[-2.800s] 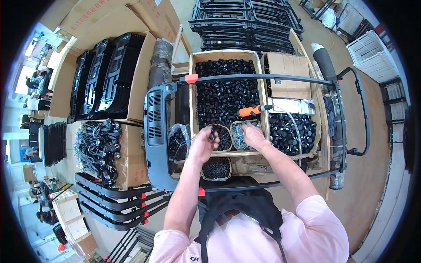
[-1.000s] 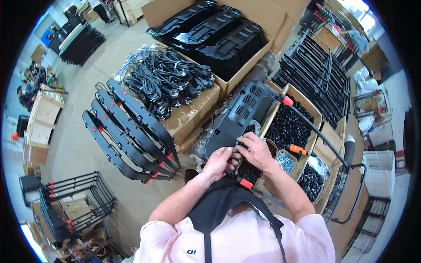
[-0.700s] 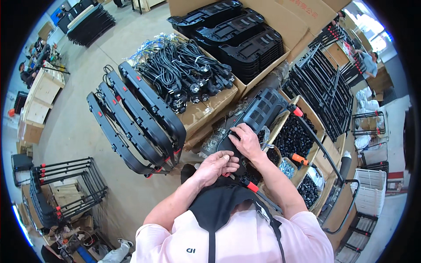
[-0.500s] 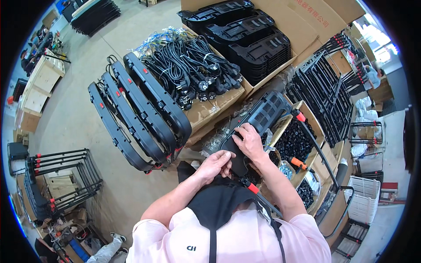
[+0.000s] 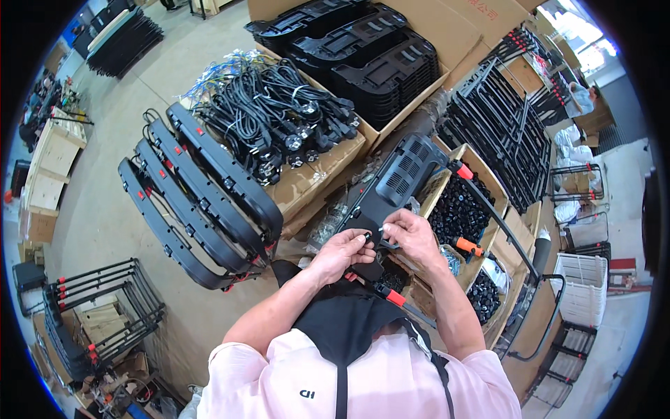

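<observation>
A black plastic housing with a vented raised panel (image 5: pixel 407 171) lies in front of me, slanting up to the right. Dark tubes with red clips (image 5: pixel 396 297) run along it. My left hand (image 5: pixel 343 255) is over its near end, thumb and finger pinched on a small black part (image 5: pixel 368 237). Just to the right, my right hand (image 5: pixel 413 239) is closed in a pinch, with a small pale tip, possibly a screw, showing at its fingertips. The two hands are close together but apart.
Right of the housing, a wooden tray (image 5: pixel 497 195) holds many black small parts and an orange-handled tool (image 5: pixel 467 246). Similar housings (image 5: pixel 223 174) stand at left, beside bundled power cords (image 5: pixel 279 112). Stacked black panels (image 5: pixel 384 63) fill a carton behind; black tube frames (image 5: pixel 495 133) lean at right.
My right hand has come off the housing's surface and drawn nearer to me, now pinching. A small black part now shows in my left fingers. The view has shifted slightly.
</observation>
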Tool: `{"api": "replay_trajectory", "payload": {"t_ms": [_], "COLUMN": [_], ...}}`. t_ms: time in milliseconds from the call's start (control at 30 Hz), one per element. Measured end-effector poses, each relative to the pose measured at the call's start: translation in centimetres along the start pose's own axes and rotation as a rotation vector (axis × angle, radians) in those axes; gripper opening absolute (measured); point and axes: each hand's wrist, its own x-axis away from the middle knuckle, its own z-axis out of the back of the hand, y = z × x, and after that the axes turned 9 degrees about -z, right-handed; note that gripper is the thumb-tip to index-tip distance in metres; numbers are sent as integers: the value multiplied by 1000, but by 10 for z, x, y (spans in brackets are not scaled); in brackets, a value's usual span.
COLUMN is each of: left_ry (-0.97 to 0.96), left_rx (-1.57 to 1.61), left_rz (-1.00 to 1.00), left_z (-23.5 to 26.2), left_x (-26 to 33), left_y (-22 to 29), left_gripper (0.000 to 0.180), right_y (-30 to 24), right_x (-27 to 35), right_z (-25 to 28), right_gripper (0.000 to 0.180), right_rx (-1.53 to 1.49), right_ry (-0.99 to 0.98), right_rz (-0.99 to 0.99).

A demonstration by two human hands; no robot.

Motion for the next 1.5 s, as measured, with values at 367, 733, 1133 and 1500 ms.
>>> {"api": "replay_trajectory", "payload": {"t_ms": [367, 733, 1133, 1500], "left_ry": [-99, 5, 15, 214], "left_rx": [-138, -101, -83, -77], "left_rz": [57, 93, 15, 11], "left_z": [-27, -40, -42, -18], "left_x": [-23, -43, -13, 35], "left_y": [-11, -23, -18, -36], "left_gripper": [30, 29, 46, 39], "right_y": [-6, 5, -7, 2], "right_x": [27, 21, -114, -193], "right_z": [27, 24, 92, 104], "right_gripper": [16, 28, 32, 30], "right_rx": [335, 677, 664, 797], "right_ry": [49, 198, 556, 552], "right_rz": [29, 515, 581, 506]}}
